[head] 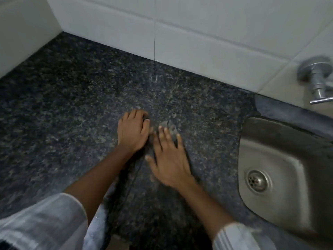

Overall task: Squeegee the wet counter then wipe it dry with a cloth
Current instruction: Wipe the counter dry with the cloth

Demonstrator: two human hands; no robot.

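Note:
Both hands are on the dark speckled granite counter (72,109) near its middle. My left hand (132,131) has its fingers curled round a dark slim thing, apparently the squeegee (138,169). It runs back toward me between my forearms, and blur hides its shape. My right hand (166,156) lies flat beside it, fingers straight and spread, palm on the stone. Just beyond its fingertips a small patch of water (171,124) glints on the counter. No cloth is in view.
A steel sink (270,159) with a round drain (256,180) is set into the counter at the right. Above it a chrome tap (318,78) sticks out of the white tiled wall (198,33). A second wall closes the counter's left end.

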